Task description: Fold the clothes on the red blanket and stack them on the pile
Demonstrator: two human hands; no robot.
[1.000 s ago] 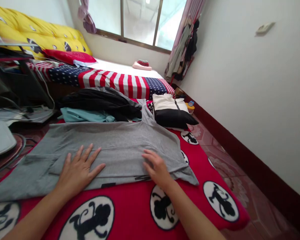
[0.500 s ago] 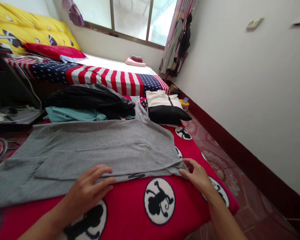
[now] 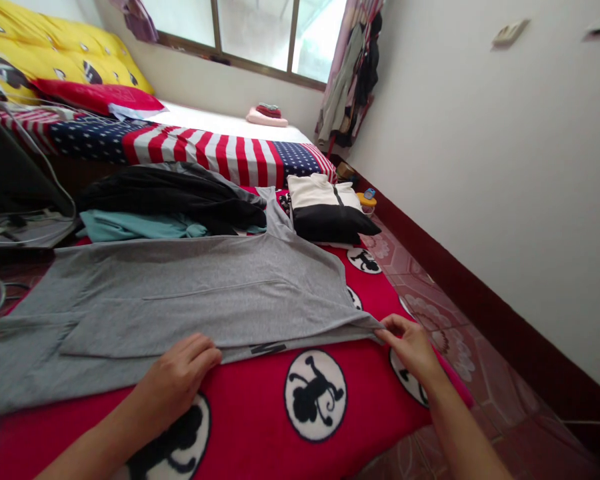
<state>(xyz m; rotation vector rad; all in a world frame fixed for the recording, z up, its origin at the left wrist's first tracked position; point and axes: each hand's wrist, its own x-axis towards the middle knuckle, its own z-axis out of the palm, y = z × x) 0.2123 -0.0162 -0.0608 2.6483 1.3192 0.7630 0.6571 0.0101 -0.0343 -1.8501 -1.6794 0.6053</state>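
A grey garment lies spread flat across a red blanket printed with black-and-white round figures. My left hand rests at the garment's near hem, fingers bent over the edge, holding it. My right hand pinches the garment's near right corner, at the blanket's right side.
Behind the grey garment lie a black garment on a teal one, and a folded black-and-white top. A flag-patterned bed stands beyond. The white wall and tiled floor run along the right.
My hands left the top of the grey garment. The left drew back to the near hem; the right swung out to the near right corner and pinched it. The view shifted right.
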